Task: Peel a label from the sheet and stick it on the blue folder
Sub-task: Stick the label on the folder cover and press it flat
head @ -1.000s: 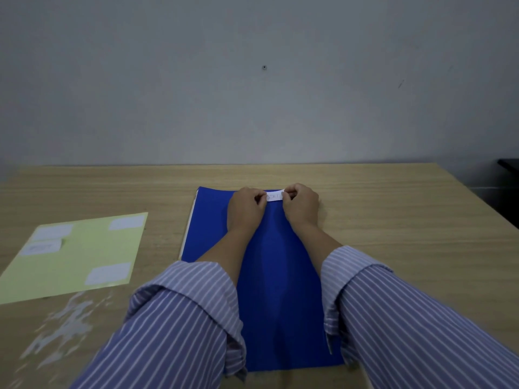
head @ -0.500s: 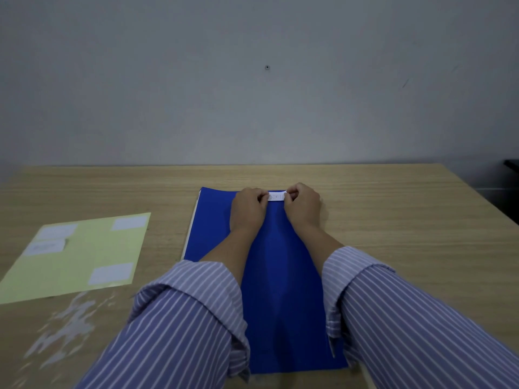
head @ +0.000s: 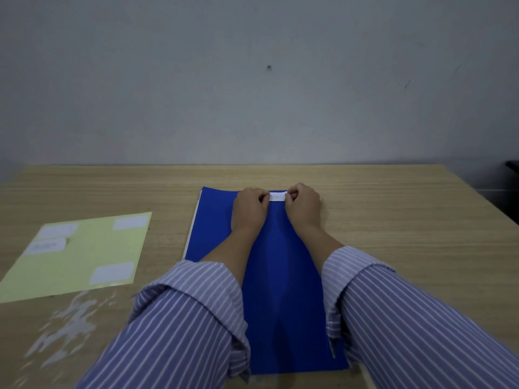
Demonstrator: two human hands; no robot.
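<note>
The blue folder lies flat on the wooden table, long side running away from me. A small white label with faint writing sits at the folder's far edge. My left hand grips its left end and my right hand grips its right end, both with fingers curled. I cannot tell whether the label touches the folder surface. The pale yellow label sheet lies to the left with several white labels on it.
The wooden table ends at a grey wall behind. White scuff marks show on the table surface at the near left. A dark object stands past the table's right edge.
Both hands hold the same pose on the label at the folder's far edge; only the camera view has shifted slightly.
</note>
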